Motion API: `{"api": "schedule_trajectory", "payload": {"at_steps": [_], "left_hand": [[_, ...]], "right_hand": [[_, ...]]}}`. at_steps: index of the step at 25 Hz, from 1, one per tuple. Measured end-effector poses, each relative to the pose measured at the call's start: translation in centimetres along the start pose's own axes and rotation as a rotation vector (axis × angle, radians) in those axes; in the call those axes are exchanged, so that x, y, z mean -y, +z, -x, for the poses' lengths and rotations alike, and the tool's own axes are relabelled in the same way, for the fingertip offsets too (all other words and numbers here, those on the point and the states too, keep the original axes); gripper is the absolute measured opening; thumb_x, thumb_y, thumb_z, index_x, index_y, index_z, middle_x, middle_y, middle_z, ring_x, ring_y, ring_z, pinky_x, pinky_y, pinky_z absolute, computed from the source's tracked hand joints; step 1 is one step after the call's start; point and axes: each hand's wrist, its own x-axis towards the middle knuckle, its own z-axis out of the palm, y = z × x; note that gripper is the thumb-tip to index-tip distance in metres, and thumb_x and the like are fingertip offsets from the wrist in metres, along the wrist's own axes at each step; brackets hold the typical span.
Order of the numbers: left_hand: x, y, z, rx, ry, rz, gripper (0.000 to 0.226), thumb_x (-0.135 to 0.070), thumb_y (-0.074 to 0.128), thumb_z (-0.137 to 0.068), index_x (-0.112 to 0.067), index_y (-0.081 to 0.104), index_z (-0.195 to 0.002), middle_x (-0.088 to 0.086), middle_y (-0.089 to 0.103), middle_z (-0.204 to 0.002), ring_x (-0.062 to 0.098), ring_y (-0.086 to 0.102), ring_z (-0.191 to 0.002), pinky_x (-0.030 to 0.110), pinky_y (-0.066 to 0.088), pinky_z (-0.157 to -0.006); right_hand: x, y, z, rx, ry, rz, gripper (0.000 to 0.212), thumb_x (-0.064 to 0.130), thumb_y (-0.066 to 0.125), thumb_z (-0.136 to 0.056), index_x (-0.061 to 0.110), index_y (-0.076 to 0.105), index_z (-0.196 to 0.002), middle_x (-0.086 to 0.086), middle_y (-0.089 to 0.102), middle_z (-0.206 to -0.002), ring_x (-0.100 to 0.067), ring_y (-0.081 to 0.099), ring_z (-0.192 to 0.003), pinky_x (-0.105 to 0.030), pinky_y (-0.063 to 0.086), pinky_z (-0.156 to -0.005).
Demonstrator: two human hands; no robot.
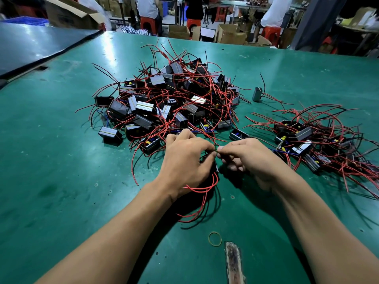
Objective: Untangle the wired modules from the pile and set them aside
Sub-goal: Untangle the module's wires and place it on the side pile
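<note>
A big tangled pile of black modules (170,103) with red and black wires lies in the middle of the green table (61,160). A smaller group of modules (311,140) lies to the right. My left hand (184,160) grips a black module, mostly hidden under the palm, its red wires (205,189) looping out below the wrist. My right hand (246,156) pinches a thin wire between thumb and forefinger, right against the left fingertips. One lone module (257,94) stands apart between pile and right group.
A tan rubber band (215,239) lies near the front edge beside a worn patch (233,263) in the table cover. A dark board (30,44) sits at the far left. Cardboard boxes, red stools and people stand beyond the far edge.
</note>
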Motion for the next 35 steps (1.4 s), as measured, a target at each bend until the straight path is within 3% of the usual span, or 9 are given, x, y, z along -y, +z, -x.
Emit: {"api": "schedule_trajectory", "payload": {"at_steps": [4, 7, 11, 17, 21, 27, 32, 35], "left_hand": [[0.1, 0.1, -0.2, 0.016, -0.013, -0.011, 0.025, -0.039, 0.058, -0.082, -0.023, 0.078, -0.088, -0.011, 0.073, -0.086, 0.019, 0.051, -0.086, 0.036, 0.024, -0.079], [0.2, 0.2, -0.2, 0.019, 0.002, -0.01, 0.025, -0.039, 0.058, -0.083, -0.024, 0.078, -0.087, -0.013, 0.073, -0.086, 0.02, 0.05, -0.086, 0.035, 0.022, -0.078], [0.5, 0.1, -0.3, 0.021, 0.003, 0.025, 0.025, -0.039, 0.058, -0.082, -0.024, 0.078, -0.088, -0.012, 0.073, -0.084, 0.02, 0.049, -0.086, 0.034, 0.021, -0.077], [0.3, 0.1, -0.4, 0.028, -0.003, 0.057, 0.024, -0.039, 0.059, -0.08, -0.024, 0.077, -0.085, -0.012, 0.073, -0.084, 0.019, 0.049, -0.085, 0.032, 0.017, -0.075], [0.3, 0.1, -0.2, 0.001, 0.064, 0.004, 0.016, -0.032, 0.065, -0.08, -0.023, 0.077, -0.08, -0.014, 0.073, -0.08, 0.02, 0.051, -0.08, 0.035, 0.021, -0.074], [0.3, 0.2, -0.3, -0.021, 0.072, 0.02, 0.015, -0.03, 0.066, -0.08, -0.024, 0.079, -0.082, -0.014, 0.074, -0.081, 0.02, 0.053, -0.079, 0.036, 0.023, -0.076], [0.6, 0.1, -0.4, -0.001, 0.015, 0.02, 0.021, -0.038, 0.062, -0.082, -0.025, 0.078, -0.086, -0.014, 0.074, -0.086, 0.019, 0.051, -0.084, 0.031, 0.016, -0.075], [0.9, 0.2, -0.5, 0.001, -0.029, 0.055, 0.014, -0.035, 0.068, -0.083, -0.026, 0.078, -0.087, -0.014, 0.073, -0.088, 0.019, 0.05, -0.087, 0.03, 0.015, -0.076]], "right_hand": [[-0.1, -1.3, 0.1, 0.012, -0.149, 0.246, 0.026, 0.024, 0.059, -0.101, 0.013, 0.072, -0.081, -0.001, 0.068, -0.073, -0.013, 0.06, -0.051, -0.018, 0.042, -0.046], [0.0, -2.2, 0.2, 0.005, -0.287, 0.383, 0.014, 0.016, 0.064, -0.097, 0.023, 0.076, -0.092, 0.002, 0.073, -0.076, -0.015, 0.068, -0.057, -0.019, 0.048, -0.052], [-0.3, -2.4, 0.2, -0.003, -0.422, 0.461, 0.015, 0.015, 0.077, -0.087, 0.029, 0.08, -0.089, 0.008, 0.063, -0.054, -0.003, 0.049, -0.047, -0.013, 0.036, -0.05], [-0.1, -2.2, 0.4, -0.016, -0.464, 0.496, 0.007, 0.021, 0.082, -0.081, 0.027, 0.079, -0.079, 0.014, 0.069, -0.06, -0.005, 0.05, -0.052, -0.016, 0.039, -0.051], [0.0, -2.2, 0.2, -0.017, -0.402, 0.452, 0.012, 0.024, 0.081, -0.082, 0.02, 0.075, -0.073, 0.008, 0.067, -0.058, -0.001, 0.051, -0.052, -0.014, 0.039, -0.051], [-0.5, -1.3, -0.5, 0.047, -0.03, 0.075, 0.032, 0.026, 0.072, -0.09, 0.019, 0.064, -0.059, 0.01, 0.045, -0.047, -0.006, 0.035, -0.041, -0.016, 0.025, -0.04], [-0.4, -1.5, -0.2, -0.051, -0.263, 0.114, 0.015, 0.026, 0.077, -0.085, 0.012, 0.072, -0.083, 0.0, 0.066, -0.067, -0.012, 0.062, -0.051, -0.017, 0.045, -0.047], [-0.5, -1.7, -0.3, -0.051, -0.394, 0.181, 0.006, 0.017, 0.077, -0.086, 0.018, 0.075, -0.091, -0.004, 0.075, -0.078, -0.018, 0.069, -0.061, -0.032, 0.057, -0.059]]}}
